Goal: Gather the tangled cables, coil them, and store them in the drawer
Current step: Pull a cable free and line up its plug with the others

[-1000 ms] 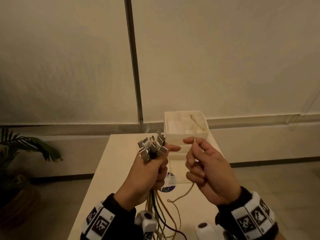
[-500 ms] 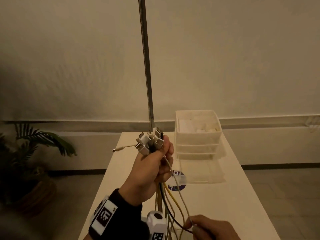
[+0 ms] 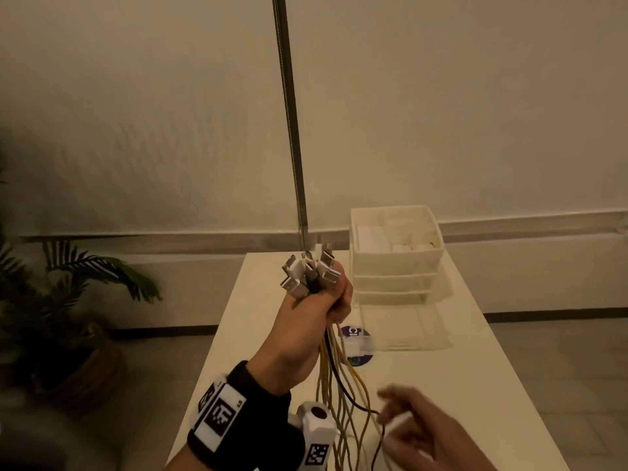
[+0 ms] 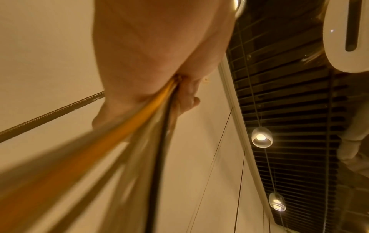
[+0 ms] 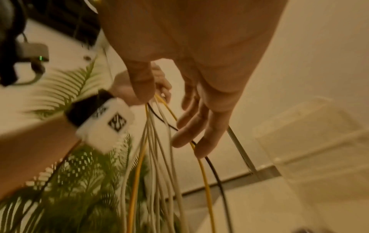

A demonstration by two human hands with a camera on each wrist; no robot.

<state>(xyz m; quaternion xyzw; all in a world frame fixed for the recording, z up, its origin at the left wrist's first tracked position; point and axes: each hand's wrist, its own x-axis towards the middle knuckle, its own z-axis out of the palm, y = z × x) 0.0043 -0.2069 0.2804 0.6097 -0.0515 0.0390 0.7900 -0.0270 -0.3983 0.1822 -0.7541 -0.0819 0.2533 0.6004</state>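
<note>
Head view: left hand (image 3: 314,312) grips the cables (image 3: 334,379) below their plugs, strands hanging over the table (image 3: 475,385). Right hand (image 3: 419,428), fingers spread, combs them loosely. Risk: unheld strands snag and re-tangle before coiling; drawer (image 3: 404,329) stands open beyond.

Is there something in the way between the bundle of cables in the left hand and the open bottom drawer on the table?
Nothing visible blocks that path. The left hand grips the cables above the table, and the pulled-out clear drawer lies just to the right with its top open. The round sticker between them is flat.
</note>
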